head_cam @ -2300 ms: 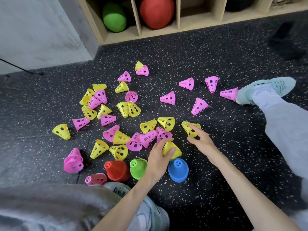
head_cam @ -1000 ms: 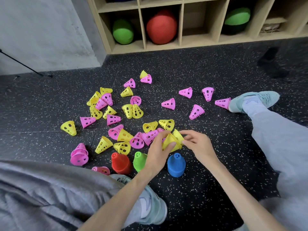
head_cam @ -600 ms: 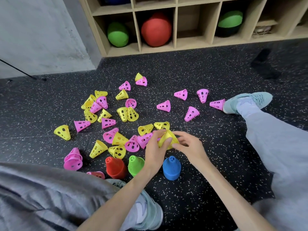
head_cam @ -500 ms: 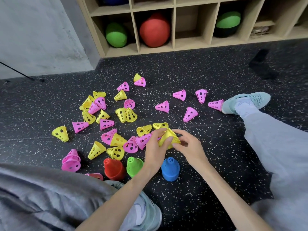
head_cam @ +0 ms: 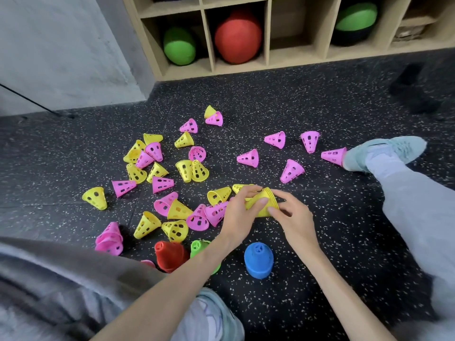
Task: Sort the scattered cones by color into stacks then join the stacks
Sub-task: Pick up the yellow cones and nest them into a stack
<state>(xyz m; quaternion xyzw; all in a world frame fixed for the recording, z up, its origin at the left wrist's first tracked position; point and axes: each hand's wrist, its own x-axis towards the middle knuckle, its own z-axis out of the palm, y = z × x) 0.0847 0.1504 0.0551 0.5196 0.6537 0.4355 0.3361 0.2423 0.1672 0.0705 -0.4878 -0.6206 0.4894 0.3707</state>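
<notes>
- Since a second ago, the two separate yellow cones have been nested into one yellow stack (head_cam: pixel 264 202), held above the floor (head_cam: pixel 320 119).
- Left hand (head_cam: pixel 240 212) grips its narrow end.
- Right hand (head_cam: pixel 291 215) pinches its rim.

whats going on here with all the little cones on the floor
A person sitting on the dark speckled floor is sorting small perforated plastic cones by colour. The left hand and right hand together hold a nested stack of yellow cones just above the pile. Many loose pink and yellow cones lie scattered ahead. Near the person stand a red stack, a green stack, a blue stack and a small pink stack.
</notes>
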